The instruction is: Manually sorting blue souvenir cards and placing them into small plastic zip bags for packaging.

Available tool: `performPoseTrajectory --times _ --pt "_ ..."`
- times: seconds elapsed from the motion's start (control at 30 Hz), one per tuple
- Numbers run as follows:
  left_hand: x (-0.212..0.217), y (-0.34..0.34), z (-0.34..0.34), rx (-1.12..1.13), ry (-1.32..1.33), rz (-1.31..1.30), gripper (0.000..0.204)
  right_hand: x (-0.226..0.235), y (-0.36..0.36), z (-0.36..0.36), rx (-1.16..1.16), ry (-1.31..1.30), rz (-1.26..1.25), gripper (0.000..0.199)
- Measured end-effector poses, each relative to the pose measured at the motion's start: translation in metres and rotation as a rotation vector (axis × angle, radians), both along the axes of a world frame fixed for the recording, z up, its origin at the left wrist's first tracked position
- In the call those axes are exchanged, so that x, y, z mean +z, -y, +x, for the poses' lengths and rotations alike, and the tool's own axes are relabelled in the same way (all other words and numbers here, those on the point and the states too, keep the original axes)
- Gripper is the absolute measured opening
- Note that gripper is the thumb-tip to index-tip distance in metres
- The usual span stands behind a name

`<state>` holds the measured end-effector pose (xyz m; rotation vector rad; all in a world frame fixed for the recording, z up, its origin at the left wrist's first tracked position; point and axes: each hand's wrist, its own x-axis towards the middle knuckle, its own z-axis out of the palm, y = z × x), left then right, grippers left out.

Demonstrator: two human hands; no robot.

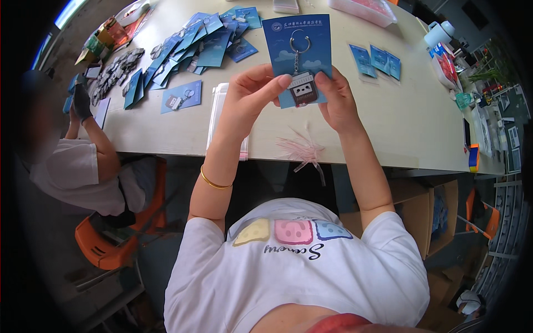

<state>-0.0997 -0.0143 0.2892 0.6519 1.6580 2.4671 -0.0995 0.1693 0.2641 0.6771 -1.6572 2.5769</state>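
Between my two hands, a blue backing card (281, 53) is held upright above the table. A keychain (303, 90) hangs on its front, with a silver ring and chain above a dark, building-shaped charm. My left hand (250, 94) pinches the card's lower left, its thumb against the charm. On the other side, my right hand (337, 101) grips the lower right edge, thumb by the charm. Under my left forearm lies a stack of clear plastic bags (217, 105). Pinkish clear strips (300, 149) are heaped near the table's front edge.
Blue cards with keychains form a large pile (202, 44) at the back left; one card (183, 97) lies apart. Loose keychains (115, 73) lie farther left, near a seated co-worker (83, 161). Several bagged cards (378, 59) rest at right. A cardboard box (413, 213) stands below.
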Motion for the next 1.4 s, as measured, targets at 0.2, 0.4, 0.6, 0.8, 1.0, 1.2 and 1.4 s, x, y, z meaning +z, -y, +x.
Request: performPoseTrajectory --times 0.2,0.4,0.6,0.8,1.0,1.2,1.4 --pt "-0.011 -0.008 -0.001 0.055 0.082 -0.021 0.018 0.006 0.005 0.011 -0.074 0.074 0.001 0.036" --pt "-0.015 -0.023 0.008 0.273 0.095 0.046 0.019 -0.001 0.020 0.019 -0.857 -0.465 0.742 0.049" --pt "-0.028 -0.021 0.003 0.398 -0.010 -0.012 0.029 -0.008 0.025 0.015 -0.811 -0.410 0.780 0.038" --pt "-0.034 -0.016 0.000 0.435 0.107 0.035 0.030 -0.011 0.030 0.025 -0.829 -0.511 0.848 0.039" --pt "-0.037 0.004 0.000 0.276 0.133 -0.049 0.028 -0.018 0.019 0.017 -0.343 0.080 0.285 0.027" --pt "-0.066 0.089 0.007 0.742 -0.152 -1.376 0.041 -0.026 0.007 0.021 -0.255 0.242 0.206 0.011" --pt "-0.078 0.110 0.001 0.517 0.143 -1.397 0.033 -0.037 0.027 0.018 -0.178 0.266 0.261 0.011"
